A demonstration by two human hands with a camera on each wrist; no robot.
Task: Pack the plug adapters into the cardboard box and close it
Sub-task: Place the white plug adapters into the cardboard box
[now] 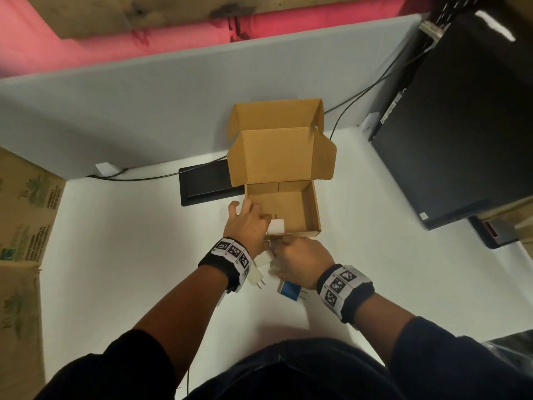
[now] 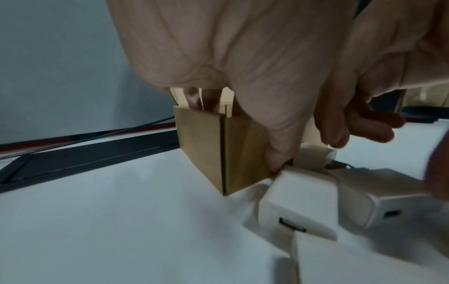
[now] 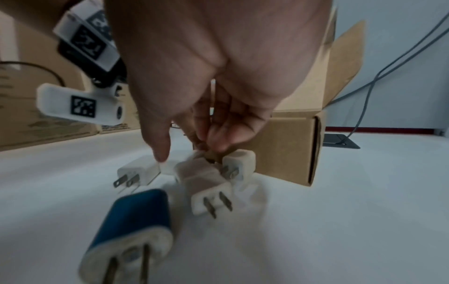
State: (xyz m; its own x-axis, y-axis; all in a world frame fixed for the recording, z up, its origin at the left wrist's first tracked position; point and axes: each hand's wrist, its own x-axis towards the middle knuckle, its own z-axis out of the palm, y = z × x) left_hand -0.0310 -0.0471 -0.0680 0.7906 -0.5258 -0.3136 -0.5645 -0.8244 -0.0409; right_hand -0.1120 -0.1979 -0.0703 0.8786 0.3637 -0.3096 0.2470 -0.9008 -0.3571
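The brown cardboard box (image 1: 313,209) stands open on the white desk, its lid tilted up at the back. One white plug adapter (image 1: 276,226) lies inside at the near left corner. My left hand (image 1: 251,223) grips that corner of the box (image 2: 201,146), fingers inside and thumb (image 2: 279,153) on the front wall. Just in front of the box, my right hand (image 1: 300,258) reaches down onto a cluster of white adapters (image 3: 201,173), its fingers curled on one (image 3: 239,163) and the thumb touching another (image 3: 138,173). A blue adapter (image 3: 136,221) lies nearest me.
A black panel (image 1: 204,183) is set in the desk left of the box, with cables running along the grey partition (image 1: 144,96). A dark monitor (image 1: 461,140) stands at the right and a large printed carton (image 1: 23,226) at the left. The white desk (image 1: 115,255) spreads between them.
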